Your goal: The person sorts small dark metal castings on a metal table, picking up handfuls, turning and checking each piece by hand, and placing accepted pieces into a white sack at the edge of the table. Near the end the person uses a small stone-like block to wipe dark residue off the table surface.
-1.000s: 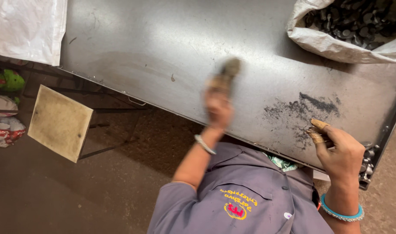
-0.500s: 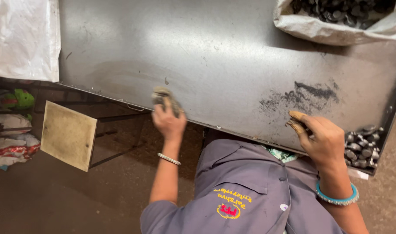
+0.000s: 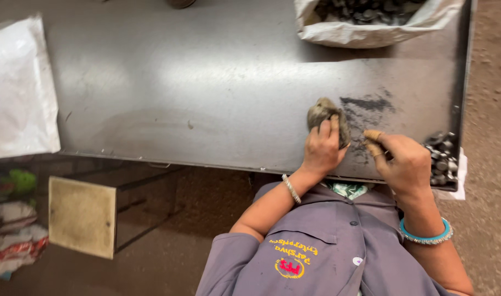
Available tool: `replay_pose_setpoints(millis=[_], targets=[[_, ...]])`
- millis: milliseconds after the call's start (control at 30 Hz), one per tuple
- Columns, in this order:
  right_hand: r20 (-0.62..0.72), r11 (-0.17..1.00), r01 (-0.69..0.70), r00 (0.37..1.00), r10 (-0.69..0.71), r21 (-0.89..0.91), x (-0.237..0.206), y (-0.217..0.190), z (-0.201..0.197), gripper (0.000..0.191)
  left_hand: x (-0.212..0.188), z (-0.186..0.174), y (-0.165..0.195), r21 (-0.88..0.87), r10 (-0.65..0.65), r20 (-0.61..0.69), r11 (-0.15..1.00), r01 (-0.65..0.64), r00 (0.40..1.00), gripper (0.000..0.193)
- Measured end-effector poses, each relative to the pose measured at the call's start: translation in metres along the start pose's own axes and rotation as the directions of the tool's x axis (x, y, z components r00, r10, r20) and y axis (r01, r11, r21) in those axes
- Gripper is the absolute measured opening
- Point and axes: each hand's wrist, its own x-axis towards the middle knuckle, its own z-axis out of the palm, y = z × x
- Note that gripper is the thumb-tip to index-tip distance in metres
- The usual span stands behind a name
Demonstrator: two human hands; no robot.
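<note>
My left hand [image 3: 320, 152], with a thin silver bangle at the wrist, presses a dirty brownish rag [image 3: 323, 114] onto the dark metal table [image 3: 206, 82]. The rag lies at the left edge of a patch of black dust [image 3: 371, 107]. My right hand [image 3: 405, 163], with a blue bangle, rests on the table's near edge just right of the rag. Its fingers are curled, one fingertip is wrapped in tan, and I see nothing held in it. A heap of small dark metal pieces [image 3: 441, 159] lies next to it at the table's right corner.
A white sack [image 3: 371, 30] full of dark pieces stands at the table's far right. A white plastic bag [image 3: 17, 93] covers the left end. Below the table stand a tan board [image 3: 81, 216] and coloured packets [image 3: 12, 241] on the dirt floor.
My left hand has swept the rag from the table's left-middle over to the right, up to the dust patch. My right hand has stayed at the near edge.
</note>
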Motion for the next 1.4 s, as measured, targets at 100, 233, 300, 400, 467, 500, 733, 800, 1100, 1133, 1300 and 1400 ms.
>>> replay_pose_setpoints(millis=[100, 233, 300, 400, 467, 500, 733, 800, 1100, 1133, 1300, 1400], targets=[[-0.102, 0.987, -0.108, 0.987, 0.12, 0.12, 0.002, 0.009, -0.003, 0.023, 0.022, 0.003, 0.017, -0.147, 0.037, 0.014, 0.989, -0.035, 0.999, 0.082], [-0.069, 0.996, -0.078, 0.994, 0.08, 0.041, 0.021, 0.017, 0.015, 0.059, 0.029, -0.023, 0.006, -0.526, 0.028, 0.105, 0.85, 0.031, 0.994, 0.07], [0.069, 0.991, -0.089, 0.993, 0.096, -0.101, 0.026, 0.012, 0.034, 0.086, 0.023, -0.041, -0.011, -0.638, -0.033, 0.167, 0.758, 0.134, 0.985, 0.057], [0.149, 0.972, -0.106, 0.979, 0.14, -0.212, 0.03, -0.001, 0.066, 0.093, 0.009, -0.068, -0.043, -0.676, -0.173, 0.107, 0.71, 0.2, 0.979, 0.045], [0.098, 0.973, -0.1, 0.988, 0.122, -0.21, 0.031, -0.003, 0.076, 0.086, -0.004, -0.079, -0.056, -0.682, -0.271, 0.011, 0.702, 0.206, 0.962, 0.038], [0.06, 0.976, -0.12, 0.989, 0.133, -0.181, 0.034, -0.001, 0.078, 0.081, -0.011, -0.083, -0.062, -0.642, -0.312, -0.025, 0.734, 0.224, 0.95, 0.036], [0.005, 0.996, 0.055, 0.998, -0.055, -0.067, 0.075, -0.027, 0.122, 0.069, -0.067, -0.072, -0.069, -0.254, -0.197, -0.478, 0.964, 0.079, 0.856, 0.06], [0.099, 0.961, 0.264, 0.962, -0.255, -0.086, 0.084, -0.056, 0.156, 0.066, -0.072, -0.065, -0.07, -0.242, -0.185, -0.504, 0.968, 0.068, 0.844, 0.066], [0.157, 0.933, 0.105, 0.986, -0.054, -0.344, 0.133, 0.027, 0.171, 0.078, 0.005, -0.06, -0.072, -0.056, -0.043, -0.479, 0.998, 0.018, 0.877, 0.061], [0.138, 0.906, 0.049, 0.99, 0.011, -0.421, 0.134, 0.048, 0.156, 0.071, 0.023, -0.058, -0.071, -0.039, -0.011, -0.466, 0.999, -0.008, 0.885, 0.064], [0.008, 0.793, -0.217, 0.963, 0.269, -0.569, 0.127, 0.114, 0.068, 0.057, 0.132, -0.024, -0.06, 0.075, 0.129, -0.252, 0.991, -0.114, 0.959, 0.076], [-0.118, 0.827, -0.291, 0.956, 0.268, -0.481, 0.119, 0.102, 0.041, 0.057, 0.199, 0.003, -0.059, 0.262, 0.316, -0.214, 0.93, -0.257, 0.925, 0.082]])
